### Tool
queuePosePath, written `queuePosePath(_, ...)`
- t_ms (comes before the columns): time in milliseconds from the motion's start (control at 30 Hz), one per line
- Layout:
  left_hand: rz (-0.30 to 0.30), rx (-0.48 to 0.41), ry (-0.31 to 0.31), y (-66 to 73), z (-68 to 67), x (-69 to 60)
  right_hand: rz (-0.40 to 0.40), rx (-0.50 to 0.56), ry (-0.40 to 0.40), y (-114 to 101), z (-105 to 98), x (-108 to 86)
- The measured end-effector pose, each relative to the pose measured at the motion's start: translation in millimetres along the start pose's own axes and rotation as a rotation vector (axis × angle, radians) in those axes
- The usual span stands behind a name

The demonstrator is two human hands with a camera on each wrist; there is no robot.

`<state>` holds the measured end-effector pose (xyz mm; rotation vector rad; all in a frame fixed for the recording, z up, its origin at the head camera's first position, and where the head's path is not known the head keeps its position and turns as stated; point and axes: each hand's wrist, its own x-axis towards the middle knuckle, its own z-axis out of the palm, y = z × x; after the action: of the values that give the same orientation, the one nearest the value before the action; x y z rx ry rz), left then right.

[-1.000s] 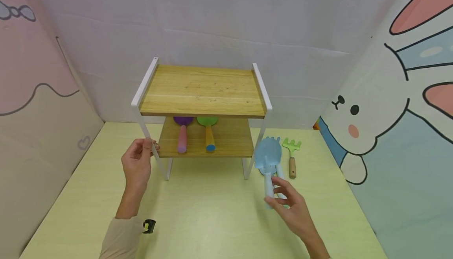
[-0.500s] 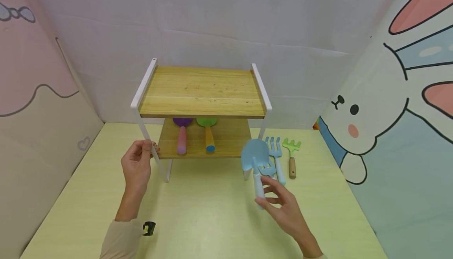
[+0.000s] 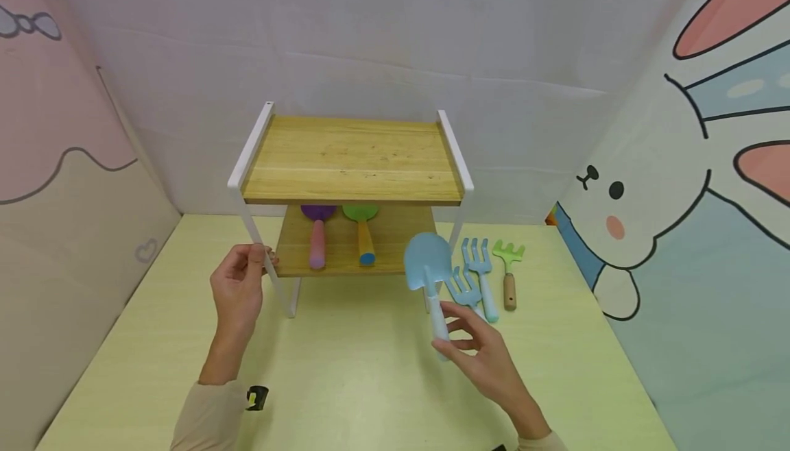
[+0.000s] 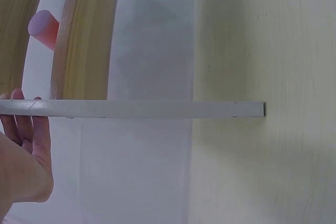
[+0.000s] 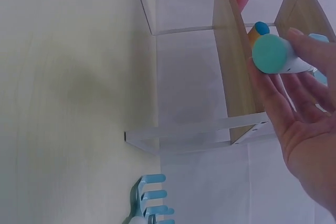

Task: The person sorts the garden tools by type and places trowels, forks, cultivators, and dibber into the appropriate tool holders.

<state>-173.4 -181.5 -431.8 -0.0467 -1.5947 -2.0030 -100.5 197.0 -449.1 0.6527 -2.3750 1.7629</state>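
In the head view my right hand (image 3: 484, 355) pinches the pale handle of a light blue shovel (image 3: 428, 260), its blade up before the shelf's right front leg. The right wrist view shows the handle's green end (image 5: 270, 54) between thumb and fingers of my right hand (image 5: 310, 114). My left hand (image 3: 239, 290) grips the left front leg of the white-framed wooden shelf (image 3: 352, 156); the left wrist view shows its fingers around that white leg (image 4: 131, 109). On the lower board lie a purple shovel with a pink handle (image 3: 317, 245) and a green shovel with an orange handle (image 3: 365, 242).
Right of the shelf lie two light blue rakes, one (image 3: 485, 293) beside the other (image 3: 464, 293), and a green rake with a wooden handle (image 3: 509, 286). A small black object (image 3: 256, 397) shows beside the left sleeve. Printed cloths stand behind and at both sides of the table (image 3: 358, 382).
My right hand has moved left with the light blue shovel, off the rakes and to the front of the shelf's right leg. My left hand has stayed on the shelf leg.
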Motion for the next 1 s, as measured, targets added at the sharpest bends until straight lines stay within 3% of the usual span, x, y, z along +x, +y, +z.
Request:
queuePosePath(200, 0.002, -0.010, -0.012, 1.5, 0.7, 1.0, -0.016, 0.048, -0.031, -1, 4, 7.4)
queuePosePath(433, -0.007, 0.024, 0.004, 2.1, 1.5, 1.5, 0.026, 0.080, -0.038, -8, 10, 15.8)
queuePosePath(667, -0.019, 0.027, 0.016, 3.4, 0.9, 0.7, 0.088, 0.110, -0.015, -18, 13, 29.6)
queuePosePath(1000, -0.041, 0.018, 0.024, 2.6, 2.7, -0.2, 0.108, 0.124, 0.035, -24, 19, 46.4)
